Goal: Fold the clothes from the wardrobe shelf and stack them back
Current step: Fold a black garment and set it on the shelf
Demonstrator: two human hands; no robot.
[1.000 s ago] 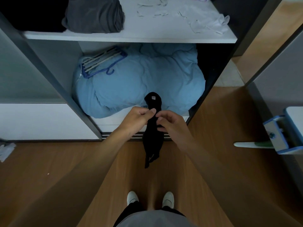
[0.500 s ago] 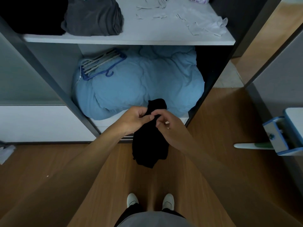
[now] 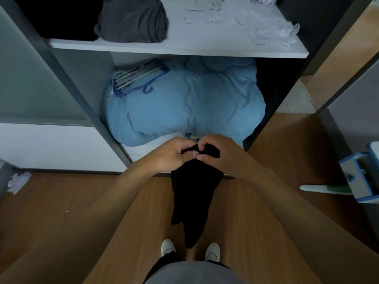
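Now the black garment [image 3: 191,201] droops longer, pinched by both hands [image 3: 170,155] [image 3: 224,154].

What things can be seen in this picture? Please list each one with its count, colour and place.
black garment: one, black, hanging in front of the wardrobe
grey pile: one, dark grey, folded, on the shelf at left
black pile: one, black, on the shelf at far left
cloth pieces: several, whitish, on the shelf at right
shelf: one, white, above the lower compartment
duvet: one, light blue, under the shelf
hangers: a bundle, blue and grey, on the duvet's left part
crumpled paper: one, pale, on the floor at left
floor: one, brown wood
shoes: two, white, bottom centre
left grip: one bare hand, pinches the garment's top
right grip: one bare hand, pinches the garment's top
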